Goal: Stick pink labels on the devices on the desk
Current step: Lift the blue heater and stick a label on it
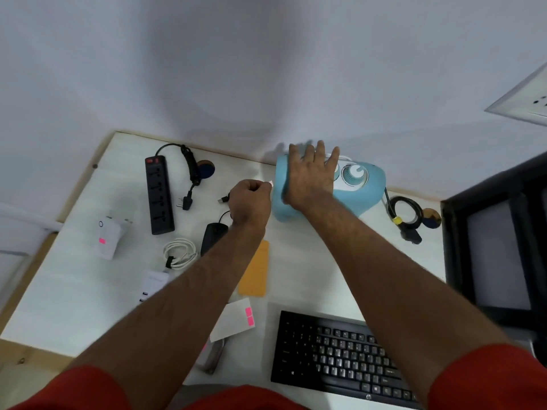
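Note:
A light-blue device [367, 193] with white dials stands at the back of the desk. My right hand [310, 176] lies flat on its top, fingers straight and spread. My left hand [250, 199] is just left of the device, pinching a small label [270, 182] at its fingertips, close to the device's left side. A white backing sheet [233, 321] with two pink labels [249, 316] lies near the front. A white adapter [108, 239] at the left carries a pink label [102, 240].
A black power strip [159, 196] with cord, a black mouse [213, 236], a coiled white cable [180, 253], an orange card [256, 270], a black keyboard [340, 356] and a coiled black cable [407, 216] lie on the white desk [74, 291]. A dark shelf [497, 247] stands right.

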`<state>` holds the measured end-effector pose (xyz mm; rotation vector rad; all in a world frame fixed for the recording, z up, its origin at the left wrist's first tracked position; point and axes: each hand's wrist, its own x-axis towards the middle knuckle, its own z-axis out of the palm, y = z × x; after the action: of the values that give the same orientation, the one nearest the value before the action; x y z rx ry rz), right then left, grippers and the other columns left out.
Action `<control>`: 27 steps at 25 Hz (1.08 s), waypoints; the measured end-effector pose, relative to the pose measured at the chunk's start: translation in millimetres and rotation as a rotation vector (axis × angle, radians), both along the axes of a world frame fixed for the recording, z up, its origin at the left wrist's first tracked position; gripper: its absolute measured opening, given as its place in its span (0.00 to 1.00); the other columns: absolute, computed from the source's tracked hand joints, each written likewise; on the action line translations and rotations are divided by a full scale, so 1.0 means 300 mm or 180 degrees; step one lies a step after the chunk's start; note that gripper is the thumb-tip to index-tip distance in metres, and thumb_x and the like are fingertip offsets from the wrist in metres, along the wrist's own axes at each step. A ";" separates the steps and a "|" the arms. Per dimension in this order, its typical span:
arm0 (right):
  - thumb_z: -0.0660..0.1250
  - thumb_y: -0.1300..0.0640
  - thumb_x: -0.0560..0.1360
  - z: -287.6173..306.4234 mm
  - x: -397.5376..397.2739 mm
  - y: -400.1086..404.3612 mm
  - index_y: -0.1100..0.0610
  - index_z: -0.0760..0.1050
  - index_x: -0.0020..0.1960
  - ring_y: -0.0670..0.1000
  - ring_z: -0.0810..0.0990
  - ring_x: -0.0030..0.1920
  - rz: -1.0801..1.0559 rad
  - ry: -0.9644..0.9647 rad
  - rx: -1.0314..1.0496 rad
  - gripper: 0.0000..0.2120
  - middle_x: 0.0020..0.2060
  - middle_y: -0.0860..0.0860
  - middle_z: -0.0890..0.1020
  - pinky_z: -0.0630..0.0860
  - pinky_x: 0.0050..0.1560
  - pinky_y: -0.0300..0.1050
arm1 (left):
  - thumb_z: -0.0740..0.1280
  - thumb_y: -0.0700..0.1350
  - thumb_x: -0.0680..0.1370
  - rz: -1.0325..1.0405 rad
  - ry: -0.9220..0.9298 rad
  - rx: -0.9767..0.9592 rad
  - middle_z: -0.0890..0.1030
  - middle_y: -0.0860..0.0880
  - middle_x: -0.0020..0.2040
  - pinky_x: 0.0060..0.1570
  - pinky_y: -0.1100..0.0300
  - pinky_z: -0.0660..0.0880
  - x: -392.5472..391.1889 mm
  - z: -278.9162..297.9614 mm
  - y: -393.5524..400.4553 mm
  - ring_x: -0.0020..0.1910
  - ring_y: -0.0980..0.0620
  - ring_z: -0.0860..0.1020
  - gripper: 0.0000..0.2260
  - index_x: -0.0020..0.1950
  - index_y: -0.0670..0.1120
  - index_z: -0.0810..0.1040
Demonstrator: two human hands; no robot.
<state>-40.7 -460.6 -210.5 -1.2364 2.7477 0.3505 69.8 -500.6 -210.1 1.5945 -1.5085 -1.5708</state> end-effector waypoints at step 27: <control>0.77 0.35 0.56 0.017 -0.046 0.024 0.51 0.62 0.71 0.63 0.77 0.59 -0.0009 -0.0211 0.0195 0.49 0.62 0.54 0.77 0.68 0.58 0.63 | 0.69 0.43 0.74 -0.0182 -0.0021 -0.0182 0.72 0.51 0.27 0.37 0.57 0.72 0.000 0.013 -0.017 0.29 0.52 0.69 0.13 0.29 0.46 0.73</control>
<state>-54.6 -453.2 -205.3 -1.2070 2.6621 0.3833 69.7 -505.5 -206.3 1.5391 -1.6014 -1.5399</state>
